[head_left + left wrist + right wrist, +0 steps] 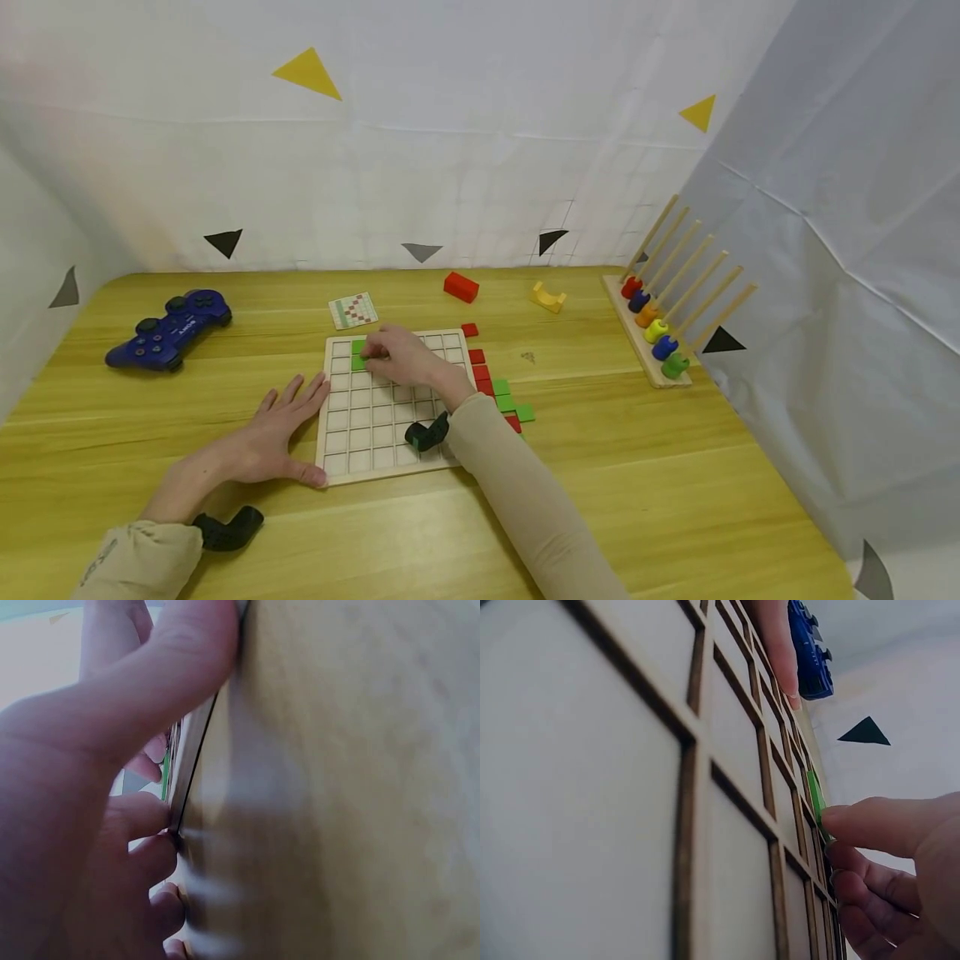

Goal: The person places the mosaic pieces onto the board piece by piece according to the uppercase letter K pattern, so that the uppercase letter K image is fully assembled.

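A wooden grid board [360, 460] lies in the middle of the table. Green square tiles [358, 363] sit in its upper left cells. The right hand [405, 357] reaches over the board, fingers curled, and its thumb and fingertips pinch a green tile there. In the right wrist view the thumb [855, 825] touches the green tile [814, 793]; the fingers partly hide behind the board. With fingers spread, the left hand [266, 442] rests against the board's left edge. Its thumb [187, 652] lies along that edge in the left wrist view.
Loose red tiles [477, 357] and green tiles [525, 412] lie right of the board. Behind it are a pattern card [353, 311], a red block [461, 287] and a yellow arch [548, 297]. A blue game controller [172, 329] lies left; a peg stand [652, 354] stands right.
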A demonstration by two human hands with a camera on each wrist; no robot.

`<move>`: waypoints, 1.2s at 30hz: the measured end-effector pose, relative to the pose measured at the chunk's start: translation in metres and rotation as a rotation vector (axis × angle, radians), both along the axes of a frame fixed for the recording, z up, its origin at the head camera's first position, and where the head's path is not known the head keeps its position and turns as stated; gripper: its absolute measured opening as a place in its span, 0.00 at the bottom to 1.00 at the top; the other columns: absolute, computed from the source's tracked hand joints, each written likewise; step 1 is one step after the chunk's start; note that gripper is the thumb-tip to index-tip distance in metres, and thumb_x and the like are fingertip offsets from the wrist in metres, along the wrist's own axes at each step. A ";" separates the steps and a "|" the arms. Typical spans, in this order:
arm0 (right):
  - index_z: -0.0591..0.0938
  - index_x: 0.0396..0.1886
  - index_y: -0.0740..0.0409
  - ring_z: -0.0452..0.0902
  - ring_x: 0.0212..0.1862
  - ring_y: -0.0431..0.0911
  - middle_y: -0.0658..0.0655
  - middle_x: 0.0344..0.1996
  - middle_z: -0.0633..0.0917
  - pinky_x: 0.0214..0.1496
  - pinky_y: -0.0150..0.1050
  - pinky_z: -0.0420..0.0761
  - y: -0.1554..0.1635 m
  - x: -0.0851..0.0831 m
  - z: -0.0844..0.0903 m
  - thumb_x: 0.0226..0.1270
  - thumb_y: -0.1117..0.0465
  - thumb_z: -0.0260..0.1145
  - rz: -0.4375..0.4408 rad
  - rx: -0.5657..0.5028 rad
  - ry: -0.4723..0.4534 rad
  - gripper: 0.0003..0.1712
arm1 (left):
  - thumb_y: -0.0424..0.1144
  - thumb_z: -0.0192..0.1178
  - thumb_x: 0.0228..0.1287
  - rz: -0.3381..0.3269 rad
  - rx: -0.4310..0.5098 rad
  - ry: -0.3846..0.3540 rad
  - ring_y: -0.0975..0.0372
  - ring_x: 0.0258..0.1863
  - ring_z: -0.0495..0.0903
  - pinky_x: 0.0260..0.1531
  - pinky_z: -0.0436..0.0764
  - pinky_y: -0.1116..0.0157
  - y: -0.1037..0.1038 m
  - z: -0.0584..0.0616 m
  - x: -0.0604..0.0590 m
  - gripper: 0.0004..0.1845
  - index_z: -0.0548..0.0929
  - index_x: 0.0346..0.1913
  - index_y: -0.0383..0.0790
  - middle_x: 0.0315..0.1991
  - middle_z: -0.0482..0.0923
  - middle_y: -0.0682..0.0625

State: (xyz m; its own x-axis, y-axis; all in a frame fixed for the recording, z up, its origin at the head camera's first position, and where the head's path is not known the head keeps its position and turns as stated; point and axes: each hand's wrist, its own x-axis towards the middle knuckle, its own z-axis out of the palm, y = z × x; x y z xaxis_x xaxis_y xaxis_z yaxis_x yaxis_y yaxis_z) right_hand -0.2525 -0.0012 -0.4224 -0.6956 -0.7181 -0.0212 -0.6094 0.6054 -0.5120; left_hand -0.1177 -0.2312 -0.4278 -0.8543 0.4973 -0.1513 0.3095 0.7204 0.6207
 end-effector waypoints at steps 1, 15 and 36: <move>0.83 0.48 0.53 0.77 0.49 0.42 0.52 0.46 0.80 0.51 0.31 0.77 0.000 0.000 -0.001 0.74 0.58 0.62 -0.007 -0.011 -0.011 0.08 | 0.67 0.73 0.43 0.000 0.001 0.001 0.35 0.77 0.29 0.69 0.31 0.32 0.000 0.000 0.000 0.70 0.45 0.80 0.33 0.81 0.36 0.35; 0.84 0.48 0.54 0.79 0.46 0.40 0.51 0.44 0.82 0.49 0.29 0.78 0.000 -0.001 -0.002 0.72 0.59 0.65 -0.052 -0.062 -0.063 0.09 | 0.67 0.73 0.44 -0.008 0.006 0.013 0.35 0.77 0.29 0.69 0.31 0.32 -0.001 -0.003 0.000 0.70 0.45 0.80 0.33 0.81 0.35 0.35; 0.82 0.58 0.57 0.78 0.47 0.41 0.50 0.46 0.84 0.52 0.30 0.78 0.009 -0.002 0.020 0.74 0.58 0.63 -0.054 -0.146 -0.093 0.17 | 0.66 0.73 0.44 -0.012 0.002 0.012 0.34 0.77 0.28 0.69 0.31 0.31 -0.002 -0.001 0.000 0.70 0.45 0.80 0.32 0.80 0.35 0.34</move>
